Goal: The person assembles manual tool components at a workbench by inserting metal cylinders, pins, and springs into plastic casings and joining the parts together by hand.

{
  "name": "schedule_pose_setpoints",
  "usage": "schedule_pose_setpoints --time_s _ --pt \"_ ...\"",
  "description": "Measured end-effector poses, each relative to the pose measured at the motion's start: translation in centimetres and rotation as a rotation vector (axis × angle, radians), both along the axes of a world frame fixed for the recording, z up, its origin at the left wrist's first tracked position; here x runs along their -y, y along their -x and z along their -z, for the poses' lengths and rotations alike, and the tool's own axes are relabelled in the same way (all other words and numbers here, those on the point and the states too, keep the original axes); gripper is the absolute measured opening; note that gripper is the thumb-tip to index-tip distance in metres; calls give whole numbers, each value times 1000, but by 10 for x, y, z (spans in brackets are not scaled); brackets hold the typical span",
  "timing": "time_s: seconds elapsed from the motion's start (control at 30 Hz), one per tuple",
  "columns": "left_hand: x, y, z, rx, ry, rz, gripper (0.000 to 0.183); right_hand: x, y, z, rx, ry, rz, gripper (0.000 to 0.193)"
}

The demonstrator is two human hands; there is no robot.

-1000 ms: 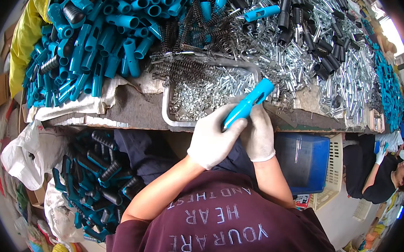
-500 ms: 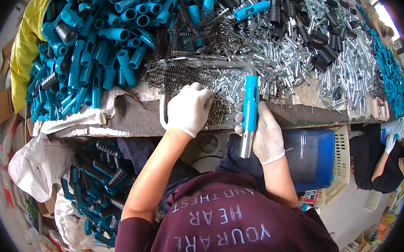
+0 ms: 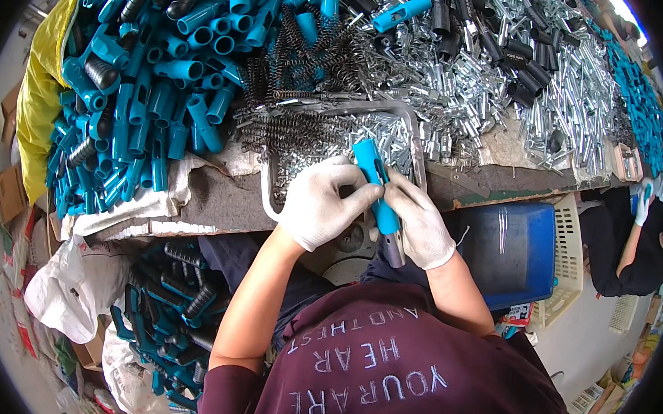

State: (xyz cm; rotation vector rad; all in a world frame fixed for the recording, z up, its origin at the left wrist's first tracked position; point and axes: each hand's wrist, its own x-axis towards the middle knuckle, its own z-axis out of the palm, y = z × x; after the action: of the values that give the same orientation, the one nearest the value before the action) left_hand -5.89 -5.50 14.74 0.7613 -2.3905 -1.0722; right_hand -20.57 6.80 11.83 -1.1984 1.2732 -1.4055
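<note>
In front of my chest, my right hand [image 3: 423, 223], in a white glove, grips a teal slotted tube [image 3: 367, 160] with a grey metal end [image 3: 393, 251] sticking out of its lower end. The tube leans, its upper end toward the left. My left hand [image 3: 320, 205], gloved too, has thumb and forefinger pinched together against the tube's slot. Whatever is between those fingertips is too small to make out. Beyond the hands lie small silvery metal parts [image 3: 328, 151], bordered by a bent metal bar [image 3: 411, 128] on the bench edge.
Teal tubes [image 3: 176, 69] heap at the left, dark springs [image 3: 301, 43] beside them. Metal pins [image 3: 568, 120] and black sleeves [image 3: 529, 75] pile rightward. A blue bin [image 3: 524, 251] stands lower right, black-and-teal parts [image 3: 171, 296] lower left. Another person's gloved hand [image 3: 645, 194] shows far right.
My left hand has come away from the small parts to the tube, fingers pinched at its slot. The tube, once nearly upright, has tilted and moved left in my right hand.
</note>
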Motion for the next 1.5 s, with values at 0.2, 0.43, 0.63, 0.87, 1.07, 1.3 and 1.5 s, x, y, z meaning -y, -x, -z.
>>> schedule_pose_setpoints --time_s 0.2,0.43,0.63,0.87,1.07,1.3,1.5 --pt "-10 4 -8 -397 -1120 -7 22 1 -7 -11 888 -250 -45 46" --pt "13 -3 14 45 -293 -126 22 10 0 -21 284 -258 93 42" --pt "11 10 36 326 307 -170 13 9 7 -19 574 -381 228 40" --pt "9 9 11 344 302 -285 12 7 17 -14 831 -445 126 46" --pt "10 6 12 126 234 -322 9 8 17 -9 1040 -414 -55 48" --pt "-4 13 5 -228 -653 -198 19 6 14 -8 1094 -411 -47 44" --pt "-7 8 5 -350 -1115 -9 23 0 10 -19 992 -369 -91 41"
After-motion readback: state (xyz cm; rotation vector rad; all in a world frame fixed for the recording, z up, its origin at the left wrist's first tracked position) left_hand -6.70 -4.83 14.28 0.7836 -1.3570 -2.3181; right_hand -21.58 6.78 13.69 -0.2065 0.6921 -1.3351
